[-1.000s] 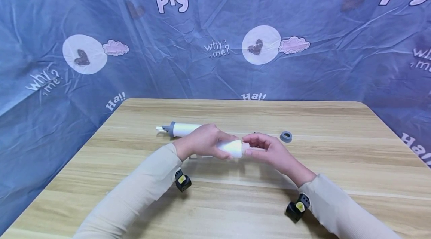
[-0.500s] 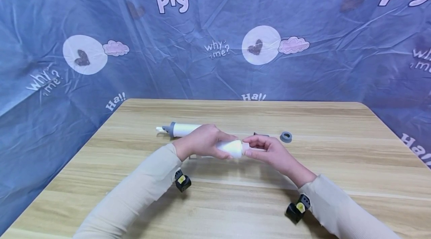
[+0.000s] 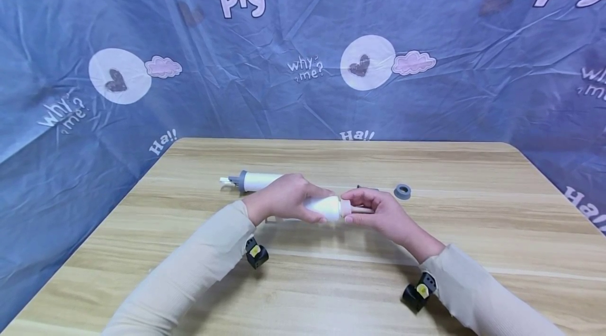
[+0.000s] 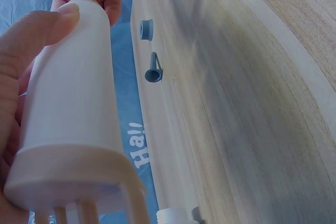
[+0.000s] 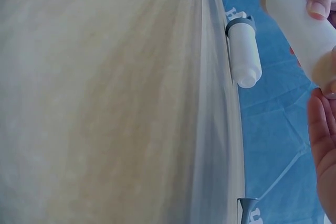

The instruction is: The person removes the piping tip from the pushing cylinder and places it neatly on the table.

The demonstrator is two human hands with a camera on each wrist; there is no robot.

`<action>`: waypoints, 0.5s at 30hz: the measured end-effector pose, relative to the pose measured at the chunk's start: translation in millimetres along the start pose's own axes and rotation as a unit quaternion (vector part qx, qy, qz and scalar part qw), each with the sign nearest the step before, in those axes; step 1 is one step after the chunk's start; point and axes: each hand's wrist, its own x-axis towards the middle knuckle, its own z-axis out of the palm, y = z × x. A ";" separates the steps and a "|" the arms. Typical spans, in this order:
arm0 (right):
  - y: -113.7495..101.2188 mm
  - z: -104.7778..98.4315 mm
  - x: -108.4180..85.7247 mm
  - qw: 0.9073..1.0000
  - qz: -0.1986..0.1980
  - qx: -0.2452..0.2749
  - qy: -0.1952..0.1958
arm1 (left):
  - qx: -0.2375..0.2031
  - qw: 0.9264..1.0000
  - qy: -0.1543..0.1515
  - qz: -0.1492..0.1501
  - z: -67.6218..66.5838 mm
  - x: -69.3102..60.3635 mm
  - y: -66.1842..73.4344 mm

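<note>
My left hand [image 3: 290, 200] grips a white cylindrical bottle [image 3: 324, 208], held sideways above the table. In the left wrist view the bottle's near end has a beige collar [image 4: 73, 174] with several prongs below it. At the opposite end my right hand [image 3: 384, 215] pinches a pale pink cap [image 3: 346, 207] on the neck, between thumb and fingers. A thin beige spout [image 3: 362, 210] sticks out from the cap toward the palm. In the right wrist view, fingers partly hide the neck of the bottle [image 5: 302, 22].
A second white bottle [image 3: 260, 182] with a grey collar lies behind my left hand on the wooden table [image 3: 303, 294]. Farther right lie a grey ring [image 3: 402, 192] and a small grey funnel-like nozzle [image 4: 153, 72]. A blue printed cloth [image 3: 265, 99] hangs behind the table.
My right fingers have shifted slightly at the cap, and the thin spout now shows more clearly between them. The left hand and the bottle have hardly moved.
</note>
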 end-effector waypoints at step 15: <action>0.0 -0.1 -2.9 0.999 -0.009 0.025 0.020 | 0.000 1.000 -0.004 -0.008 -0.2 -3.2 0.0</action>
